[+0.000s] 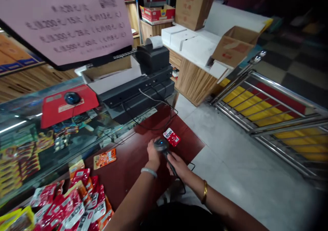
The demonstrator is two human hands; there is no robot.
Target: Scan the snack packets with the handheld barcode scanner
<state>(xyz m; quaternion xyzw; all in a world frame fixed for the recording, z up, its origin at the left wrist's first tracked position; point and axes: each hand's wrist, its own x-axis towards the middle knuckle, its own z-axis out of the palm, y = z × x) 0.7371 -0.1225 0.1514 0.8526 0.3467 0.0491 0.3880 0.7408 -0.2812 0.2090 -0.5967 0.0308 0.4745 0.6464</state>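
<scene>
My right hand point(178, 165) grips the handle of a dark barcode scanner point(162, 145) whose head points down over the red-brown counter point(133, 162). A small red snack packet point(172, 137) sits just beyond the scanner head. My left hand point(153, 155) reaches in beside the scanner; the scanner hides its fingertips, so its grip is unclear. A pale bangle circles my left wrist and a gold one my right.
A heap of red and orange snack packets point(74, 203) lies at the near left, one orange packet point(105, 158) apart. A glass display case point(30, 135), red mouse pad with mouse point(72, 98), black register and receipt printer point(153, 58) stand behind. Metal railing point(271, 104) at right.
</scene>
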